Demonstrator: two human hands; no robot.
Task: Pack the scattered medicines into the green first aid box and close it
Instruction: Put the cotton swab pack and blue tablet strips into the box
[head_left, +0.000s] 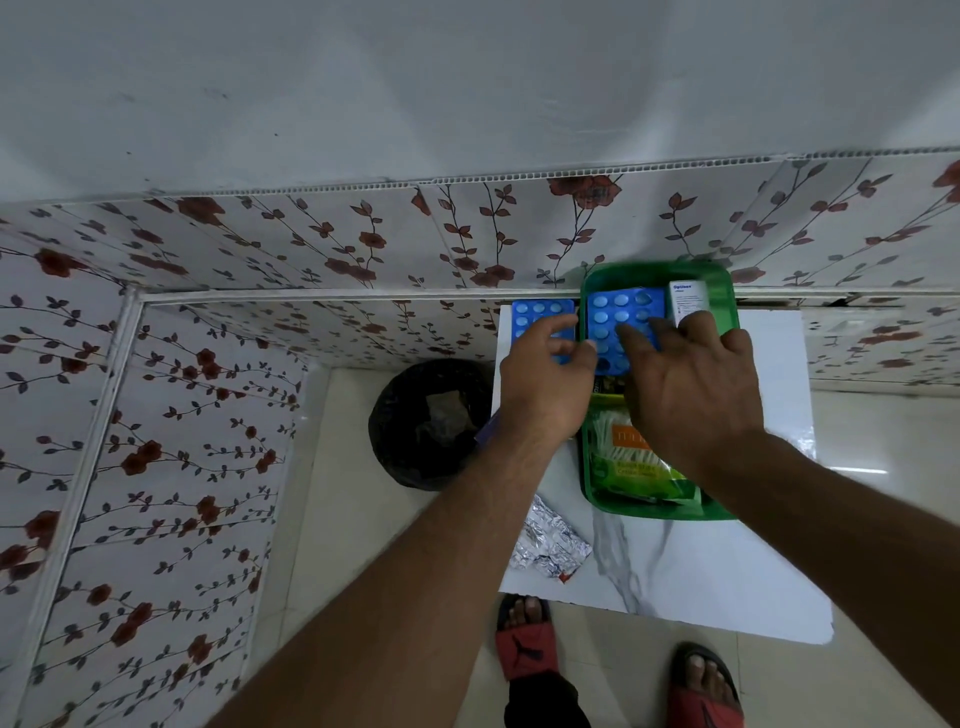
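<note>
Left hand (545, 374) pinches one blue blister sheet (535, 317) beside the green first aid box (722, 291); right hand (691, 374) presses a second blue sheet (618, 322) flat inside it. Risk: this sheet overlaps the box rim and may slide out or block closing. Count: two blue sheets, one foil strip (550, 545) on the surface (727, 582), one white carton (688, 299), one swab packet (634, 467).

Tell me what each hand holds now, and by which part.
The left hand grips a blue blister strip by its near end. The right hand presses fingers on a second blue strip inside the green box; the grip is unclear.
</note>
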